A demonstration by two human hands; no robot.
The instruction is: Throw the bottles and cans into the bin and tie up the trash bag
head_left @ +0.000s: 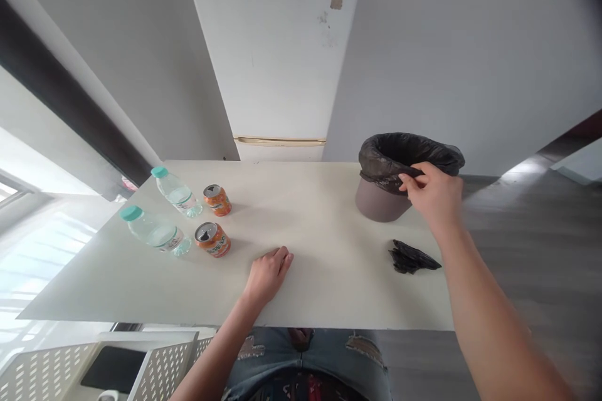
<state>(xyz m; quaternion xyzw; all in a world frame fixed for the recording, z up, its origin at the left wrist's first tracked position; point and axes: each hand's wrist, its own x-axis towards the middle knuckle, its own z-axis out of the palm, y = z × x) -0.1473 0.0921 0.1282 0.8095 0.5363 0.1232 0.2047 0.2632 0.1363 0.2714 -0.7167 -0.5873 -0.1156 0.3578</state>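
At the right of the table (324, 301), my right hand (433, 191) is closed, with thumb and fingers pinching the rim of a black trash bag (380, 163). The bag lines a brownish-purple trash bin (379, 202), its edge folded outward over the bin's mouth. My left hand (269, 272) rests on the tabletop near the middle, its fingers curled in and nothing visible in them. Just in front of the bin lies a crumpled piece of black plastic (411, 258), apart from both hands. Nearest to my left hand stands an opened orange soda can (214, 241).
A second orange can (217, 200) stands farther back. Beside the cans are two clear bottles with teal caps, one nearer (155, 232) and one farther (176, 193). A white refrigerator (277, 50) is behind the table. White perforated baskets (162, 366) sit below its front left edge.
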